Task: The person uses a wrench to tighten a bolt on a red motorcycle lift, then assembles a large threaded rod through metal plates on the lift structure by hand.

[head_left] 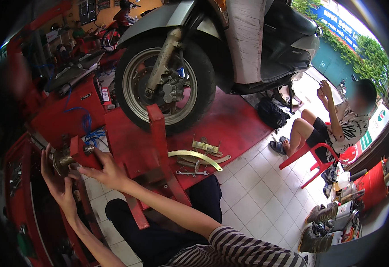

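Observation:
Low on the left, a threaded metal screw [67, 159] runs through a red metal block [81, 151], with a round metal disc [59, 163] at its left end. My left hand [60, 184] is beside the disc, fingers stretched up along its outer side and thumb apart below it. My right hand [107, 171] is closed around the red block, index finger by the screw's right end and thumb stretched underneath. Some of its fingers are hidden by the block.
A scooter's front wheel [127, 93] stands on a red lift platform [243, 118] ahead. Curved metal strips [199, 156] and a wrench [192, 173] lie on the platform near a red upright bar [157, 133]. A person [348, 118] sits on a red chair [312, 162] at right.

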The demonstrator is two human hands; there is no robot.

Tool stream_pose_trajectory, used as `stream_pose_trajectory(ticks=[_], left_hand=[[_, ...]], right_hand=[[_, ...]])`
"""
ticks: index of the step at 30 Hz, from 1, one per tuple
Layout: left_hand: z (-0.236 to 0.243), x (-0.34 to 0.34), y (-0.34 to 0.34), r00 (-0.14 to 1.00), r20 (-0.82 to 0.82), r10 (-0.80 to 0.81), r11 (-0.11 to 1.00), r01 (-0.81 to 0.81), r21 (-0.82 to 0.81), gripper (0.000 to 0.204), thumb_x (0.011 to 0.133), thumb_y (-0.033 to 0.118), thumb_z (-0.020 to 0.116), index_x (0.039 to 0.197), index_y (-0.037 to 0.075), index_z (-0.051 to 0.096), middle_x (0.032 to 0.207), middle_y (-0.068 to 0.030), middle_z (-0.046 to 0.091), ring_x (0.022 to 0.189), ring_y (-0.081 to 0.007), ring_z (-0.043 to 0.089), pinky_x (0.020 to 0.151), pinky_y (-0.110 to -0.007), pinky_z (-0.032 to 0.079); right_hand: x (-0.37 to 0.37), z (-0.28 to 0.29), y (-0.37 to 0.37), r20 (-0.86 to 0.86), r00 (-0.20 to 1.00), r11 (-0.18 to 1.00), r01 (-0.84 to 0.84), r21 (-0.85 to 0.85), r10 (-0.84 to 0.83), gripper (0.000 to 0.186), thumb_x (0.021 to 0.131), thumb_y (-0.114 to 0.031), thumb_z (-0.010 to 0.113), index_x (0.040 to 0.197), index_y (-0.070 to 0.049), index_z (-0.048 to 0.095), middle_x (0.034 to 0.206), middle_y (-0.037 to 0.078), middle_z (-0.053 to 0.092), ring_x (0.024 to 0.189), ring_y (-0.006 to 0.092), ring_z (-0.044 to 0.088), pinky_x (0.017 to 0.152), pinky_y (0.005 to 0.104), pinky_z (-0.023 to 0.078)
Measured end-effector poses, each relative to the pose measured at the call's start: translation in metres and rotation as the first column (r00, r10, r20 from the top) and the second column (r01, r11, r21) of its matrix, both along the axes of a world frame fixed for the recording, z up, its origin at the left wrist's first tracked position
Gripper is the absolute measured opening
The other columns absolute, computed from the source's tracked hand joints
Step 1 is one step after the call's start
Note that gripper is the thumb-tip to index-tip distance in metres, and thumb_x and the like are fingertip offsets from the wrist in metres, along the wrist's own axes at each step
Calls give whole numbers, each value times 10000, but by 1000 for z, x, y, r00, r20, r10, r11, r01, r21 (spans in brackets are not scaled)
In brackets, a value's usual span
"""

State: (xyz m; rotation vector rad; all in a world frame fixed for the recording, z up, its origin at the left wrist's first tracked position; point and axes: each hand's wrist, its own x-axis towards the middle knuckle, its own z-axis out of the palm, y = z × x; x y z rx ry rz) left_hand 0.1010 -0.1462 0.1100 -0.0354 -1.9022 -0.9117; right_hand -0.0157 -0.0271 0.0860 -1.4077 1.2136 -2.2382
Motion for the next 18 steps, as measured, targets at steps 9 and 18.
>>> stream_pose_trajectory(ticks=[9, 18], left_hand=[[-44, 1, -41, 996, 39, 74, 920, -83, 383, 468, 1009, 258, 444, 1409, 23, 377, 1265, -37, 524, 845, -67, 539, 702, -217, 448], [8, -5, 14, 999, 37, 22, 1000, -22, 22, 620, 981, 353, 480, 1443, -8, 279, 1395, -98, 418, 728, -78, 521, 697, -224, 433]], right_hand=[[1, -10, -9, -99, 960, 963, 255, -87, -263, 582, 835, -298, 709, 1244, 49, 483, 1031, 164, 638, 965, 222, 619, 856, 333, 465], [-7, -11, -4, -115, 972, 978, 201, -57, -207, 748, 817, -354, 714, 1323, 92, 392, 1216, 242, 547, 1157, 330, 540, 987, 384, 398]])
